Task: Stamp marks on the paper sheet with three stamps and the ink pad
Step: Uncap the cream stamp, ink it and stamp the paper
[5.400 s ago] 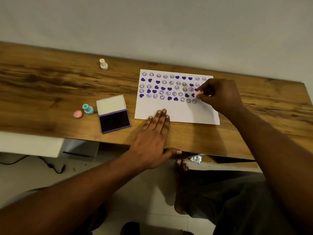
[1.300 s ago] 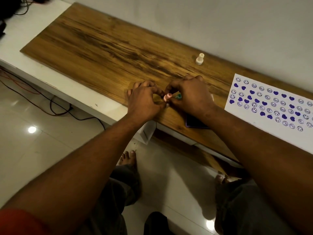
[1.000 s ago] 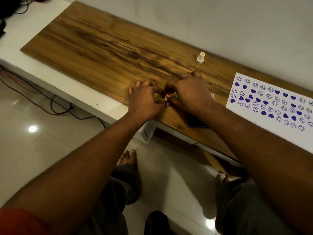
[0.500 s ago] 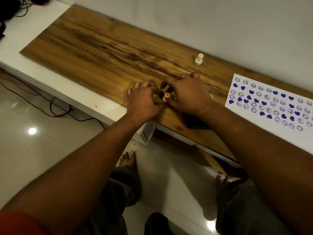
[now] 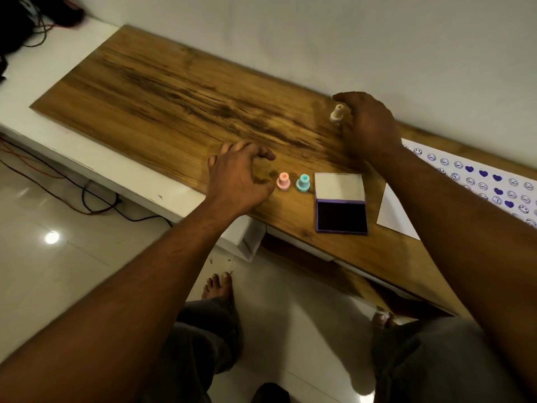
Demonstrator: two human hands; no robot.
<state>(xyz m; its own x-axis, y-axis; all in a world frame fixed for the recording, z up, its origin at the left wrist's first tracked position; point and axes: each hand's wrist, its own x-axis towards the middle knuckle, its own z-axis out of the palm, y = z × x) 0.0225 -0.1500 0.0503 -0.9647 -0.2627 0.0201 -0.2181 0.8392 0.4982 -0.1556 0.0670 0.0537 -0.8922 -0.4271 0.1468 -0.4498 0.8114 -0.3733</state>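
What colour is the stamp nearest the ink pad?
The stamp is teal, seen in the head view.

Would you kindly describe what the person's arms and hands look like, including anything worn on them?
The left arm and right arm are bare along their whole visible length; no sleeve shows in this view. The left hand and right hand wear no gloves, and no watch, bracelet or ring is visible, though dim light could hide small details.

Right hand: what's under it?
The cream stamp pokes out beside the right hand, whose curled fingers close round it. The hand covers the stamp's other side and the table beneath.
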